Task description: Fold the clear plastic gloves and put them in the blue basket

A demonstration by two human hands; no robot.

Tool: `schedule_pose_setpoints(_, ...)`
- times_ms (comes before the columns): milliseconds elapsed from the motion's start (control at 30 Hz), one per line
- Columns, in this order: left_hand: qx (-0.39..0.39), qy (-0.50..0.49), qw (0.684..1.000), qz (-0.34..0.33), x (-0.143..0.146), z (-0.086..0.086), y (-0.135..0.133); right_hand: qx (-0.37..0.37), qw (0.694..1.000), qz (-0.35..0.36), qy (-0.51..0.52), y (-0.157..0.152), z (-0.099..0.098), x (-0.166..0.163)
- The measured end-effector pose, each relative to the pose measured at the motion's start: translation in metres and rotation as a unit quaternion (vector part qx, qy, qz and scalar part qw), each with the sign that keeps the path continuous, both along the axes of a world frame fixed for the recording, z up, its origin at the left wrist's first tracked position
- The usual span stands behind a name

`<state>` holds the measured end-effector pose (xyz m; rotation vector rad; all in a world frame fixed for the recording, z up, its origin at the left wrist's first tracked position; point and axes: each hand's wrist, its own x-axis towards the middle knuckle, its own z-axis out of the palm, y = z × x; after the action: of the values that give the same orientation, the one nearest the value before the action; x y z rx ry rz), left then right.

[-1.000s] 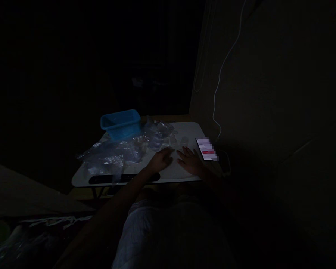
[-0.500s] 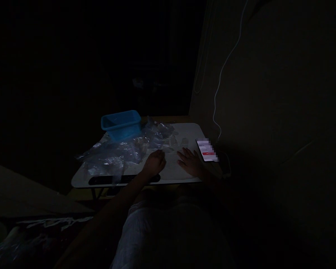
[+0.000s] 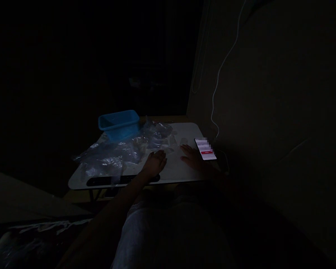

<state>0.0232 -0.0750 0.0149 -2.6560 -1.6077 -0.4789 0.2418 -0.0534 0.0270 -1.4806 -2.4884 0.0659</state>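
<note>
My left forearm [image 3: 125, 194] angles inward; left grip [image 3: 155, 163] back-up, fingers bent, curl hard to read. My right grip [image 3: 191, 158]: fingers extended, thumb apart; right forearm [image 3: 214, 176] mostly shadowed.

In deep shadow, a person's slender left fingers [image 3: 161, 157] and right fingers [image 3: 187, 148] are bare above the worktop [image 3: 172, 168], as is the left forearm [image 3: 123, 196] reaching past its near edge. On the near side of the worktop, a pale, whitish-grey garment [image 3: 137, 231] shows soft creases, its left part brighter, its right lost in darkness; shirt or shorts, it is too dark to tell.
</note>
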Motion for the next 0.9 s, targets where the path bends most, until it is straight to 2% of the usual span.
schedule_pose_setpoints(133, 0.004, -0.015, 1.000, -0.013, 0.000, -0.001, 0.000, -0.024, 1.000, -0.004, 0.003, -0.003, 0.005, -0.001)
schedule_pose_setpoints(333, 0.003, 0.001, 1.000, -0.024, 0.000, -0.001, 0.000, -0.026, 0.999, 0.009, 0.030, 0.001, -0.003, -0.002)
schedule_pose_setpoints(467, 0.002, 0.015, 0.999, -0.030, 0.001, 0.002, -0.001, -0.028, 0.998, 0.026, 0.049, 0.005, -0.001, -0.004)
schedule_pose_setpoints(700, -0.011, 0.012, 0.999, -0.049, 0.001, 0.003, -0.002, -0.014, 0.996, 0.090, 0.017, 0.000, 0.006, -0.023)
schedule_pose_setpoints(900, 0.012, 0.003, 0.999, -0.042, 0.000, 0.001, 0.000, -0.005, 0.995, 0.101, 0.003, 0.003, 0.004, -0.024)
